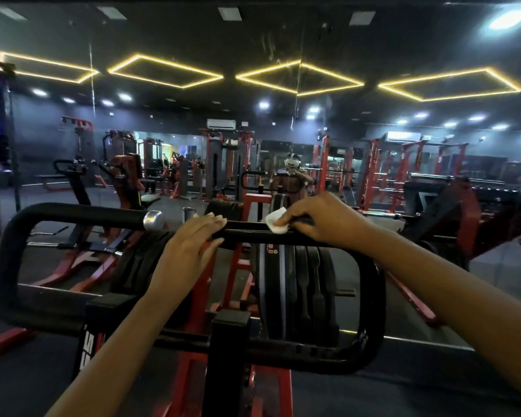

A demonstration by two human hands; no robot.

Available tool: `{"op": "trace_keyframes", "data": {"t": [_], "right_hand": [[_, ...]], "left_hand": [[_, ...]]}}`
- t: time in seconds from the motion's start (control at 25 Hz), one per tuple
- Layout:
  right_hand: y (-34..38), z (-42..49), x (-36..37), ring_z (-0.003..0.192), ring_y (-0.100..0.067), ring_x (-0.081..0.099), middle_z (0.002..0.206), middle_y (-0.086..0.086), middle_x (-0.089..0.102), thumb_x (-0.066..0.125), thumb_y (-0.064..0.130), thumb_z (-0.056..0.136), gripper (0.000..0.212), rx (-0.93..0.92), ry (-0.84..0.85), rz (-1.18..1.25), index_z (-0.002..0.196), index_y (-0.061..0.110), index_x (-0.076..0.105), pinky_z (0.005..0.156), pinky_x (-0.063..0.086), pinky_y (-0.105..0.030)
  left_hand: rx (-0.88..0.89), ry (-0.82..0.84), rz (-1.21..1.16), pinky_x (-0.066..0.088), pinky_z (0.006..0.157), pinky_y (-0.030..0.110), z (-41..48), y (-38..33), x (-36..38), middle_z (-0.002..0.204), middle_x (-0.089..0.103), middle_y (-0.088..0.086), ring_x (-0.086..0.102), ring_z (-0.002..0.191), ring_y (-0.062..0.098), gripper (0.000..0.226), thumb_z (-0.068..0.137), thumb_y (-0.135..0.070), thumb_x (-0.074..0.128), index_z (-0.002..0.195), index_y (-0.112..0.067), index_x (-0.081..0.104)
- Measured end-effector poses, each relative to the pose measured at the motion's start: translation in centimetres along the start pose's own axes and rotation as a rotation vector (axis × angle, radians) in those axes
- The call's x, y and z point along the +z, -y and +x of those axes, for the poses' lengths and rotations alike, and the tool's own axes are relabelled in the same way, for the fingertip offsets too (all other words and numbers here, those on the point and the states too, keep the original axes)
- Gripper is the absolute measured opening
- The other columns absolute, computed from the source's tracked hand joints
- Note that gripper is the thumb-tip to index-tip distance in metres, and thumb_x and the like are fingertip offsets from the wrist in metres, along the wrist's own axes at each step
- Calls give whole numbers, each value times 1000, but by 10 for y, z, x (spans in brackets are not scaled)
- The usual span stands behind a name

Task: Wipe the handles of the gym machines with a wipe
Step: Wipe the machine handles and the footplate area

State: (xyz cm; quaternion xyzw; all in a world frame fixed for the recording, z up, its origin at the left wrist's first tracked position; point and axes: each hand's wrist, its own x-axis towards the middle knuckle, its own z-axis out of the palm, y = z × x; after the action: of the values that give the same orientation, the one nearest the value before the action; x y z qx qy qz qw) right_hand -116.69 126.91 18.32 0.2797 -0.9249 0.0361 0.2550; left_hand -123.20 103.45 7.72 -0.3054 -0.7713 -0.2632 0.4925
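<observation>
The right hand [316, 218] is pinching a white wipe [275, 222] in its curled fingertips and is pressing it down on the top of the black handle [244, 232]. The wipe is sticking out of the grip on the side of the left hand [190, 245]. This hand is lying near it on the same handle, with the fingers laid nearly straight over the top and not clamping anything.

To do this step well, I think the right hand should be wrapping the wipe around the handle and not only rubbing the top, because users are also touching the underside. It should be sliding in long strokes away from the present grip, toward the curved corner on the side far from the left hand. Then it should be working the other way. The left hand should be lifting off when the wipe is arriving at its place. Until then, resting there is probably helping to keep the handle from swinging.

Below the grip the plates [298, 284] are sitting dark, and their label is too small for reading. The underside of the handle beneath the wipe is hidden, so I cannot tell how much of the wipe is touching it. Beyond the left hand another bar is ending in a shiny cap [154, 220], and how it is joining the machine is not clear. Behind the grip the room is looking dim and blurred, and the picture edge is cutting off both arms
</observation>
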Motion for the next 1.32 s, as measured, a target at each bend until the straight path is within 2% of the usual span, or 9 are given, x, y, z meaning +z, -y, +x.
{"op": "trace_keyframes", "data": {"t": [0.16,0.32,0.48,0.6,0.8,0.92,1.04,1.16,1.32], "right_hand": [[15,12,3,104,-12,61,117,-2,66,57,8,88,28,-126,71,-12,114,14,65,94,42,-19],[3,-2,7,117,-16,55,125,-4,60,58,2,85,33,-224,73,-109,116,12,63,104,41,-32],[-33,-56,1,103,-22,65,114,-7,67,70,-2,74,31,-304,-96,-161,103,6,69,92,51,-42],[-63,-90,5,95,-17,67,104,-8,71,69,1,70,30,-307,-288,-125,99,6,71,91,48,-26],[-100,-131,22,99,14,55,108,3,67,60,-4,80,28,-12,-440,504,101,11,71,91,40,-3],[-115,-145,37,97,-12,65,107,-7,70,59,1,86,24,202,-464,973,103,13,71,88,53,-26],[-127,-156,47,96,-43,59,96,-19,70,60,8,87,28,287,-464,1247,96,32,69,84,47,-56],[-149,-154,56,98,-31,63,90,7,73,60,6,87,29,286,-445,1417,97,32,69,89,48,-51],[-160,-127,76,98,-4,64,103,5,70,58,1,87,26,239,-409,1586,104,18,69,93,51,-27]], "left_hand": [[-46,39,55,36,107,48,-1,-14,1,122,60,10,52,120,23,41,82,-8,67,121,-8,58],[-59,0,60,32,109,52,-10,-45,7,129,55,9,40,127,20,40,88,-26,54,125,-11,53],[-133,-12,-61,22,113,28,-23,-93,16,130,55,4,40,128,16,44,90,-37,44,125,-13,55],[-257,17,-203,27,103,9,-28,-143,28,127,54,-6,45,121,5,40,92,-38,50,126,-18,55],[-506,18,-440,37,101,17,-25,-229,70,132,51,-14,48,120,-2,54,84,-49,44,134,-29,45],[-648,-86,-424,39,96,15,-19,-270,104,138,44,-14,47,122,2,63,81,-53,43,139,-32,34],[-741,-135,-310,35,109,36,-11,-292,130,147,37,-8,39,132,11,71,80,-57,44,144,-37,21],[-815,-172,-146,36,109,41,-3,-297,142,142,46,1,44,129,17,68,85,-50,48,145,-37,19],[-795,-204,48,43,102,33,0,-293,148,128,59,3,55,117,15,63,90,-30,56,143,-37,24]]}}
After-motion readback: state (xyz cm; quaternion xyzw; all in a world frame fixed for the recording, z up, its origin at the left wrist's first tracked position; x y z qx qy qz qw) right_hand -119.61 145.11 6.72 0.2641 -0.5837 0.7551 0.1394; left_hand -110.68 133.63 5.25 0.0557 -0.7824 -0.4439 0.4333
